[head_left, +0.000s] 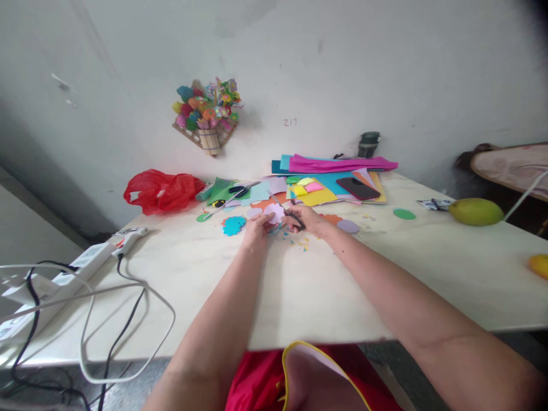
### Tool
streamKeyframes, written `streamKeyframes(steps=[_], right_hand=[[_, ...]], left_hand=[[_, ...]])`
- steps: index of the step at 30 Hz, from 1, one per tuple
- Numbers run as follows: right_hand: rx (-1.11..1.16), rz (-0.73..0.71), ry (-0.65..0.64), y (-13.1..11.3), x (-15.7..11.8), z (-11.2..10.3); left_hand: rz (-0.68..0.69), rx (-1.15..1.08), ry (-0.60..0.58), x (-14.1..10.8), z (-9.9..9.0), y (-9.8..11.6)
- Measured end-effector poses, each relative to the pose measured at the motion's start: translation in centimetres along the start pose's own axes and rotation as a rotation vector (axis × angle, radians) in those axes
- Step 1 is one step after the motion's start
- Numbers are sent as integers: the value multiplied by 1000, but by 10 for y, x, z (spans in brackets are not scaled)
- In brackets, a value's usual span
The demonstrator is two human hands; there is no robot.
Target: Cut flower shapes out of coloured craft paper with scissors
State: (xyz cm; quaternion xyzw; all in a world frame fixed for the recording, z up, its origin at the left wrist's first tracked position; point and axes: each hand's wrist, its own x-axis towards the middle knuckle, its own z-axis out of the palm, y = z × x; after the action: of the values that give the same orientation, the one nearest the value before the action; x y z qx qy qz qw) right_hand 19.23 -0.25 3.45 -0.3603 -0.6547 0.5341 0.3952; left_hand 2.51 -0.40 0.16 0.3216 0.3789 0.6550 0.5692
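My left hand [257,225] pinches a pale lilac paper cutout [275,213] with a scalloped edge. Just to its right, my right hand [305,221] is closed around the dark handles of a pair of scissors [295,219], whose blades point up and left beside the lilac paper. A stack of blue scalloped cutouts [233,226] lies left of my left hand. Orange scalloped paper [331,218] and a lilac paper disc [348,226] rest right of my right hand. Small paper scraps [299,244] are strewn on the table below the hands.
Coloured sheets [325,197] and a phone [358,188] lie at the back, near a second pair of scissors [242,189]. A red plastic bag [160,191] sits back left, a power strip [85,268] with cables front left, and a green mango [476,211] right.
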Motion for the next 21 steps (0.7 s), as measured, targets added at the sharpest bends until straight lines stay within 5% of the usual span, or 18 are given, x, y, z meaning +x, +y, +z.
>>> streamKeyframes(steps=[6,16,21], right_hand=[[31,-58,-6,-1,0,-8],[208,-125,165,6,9,-14],[213,-152,128,11,11,-17]], left_hand=[[39,112,-83,-1,-2,0],[15,223,-226,-9,1,2],[8,289,-288,-9,2,2]])
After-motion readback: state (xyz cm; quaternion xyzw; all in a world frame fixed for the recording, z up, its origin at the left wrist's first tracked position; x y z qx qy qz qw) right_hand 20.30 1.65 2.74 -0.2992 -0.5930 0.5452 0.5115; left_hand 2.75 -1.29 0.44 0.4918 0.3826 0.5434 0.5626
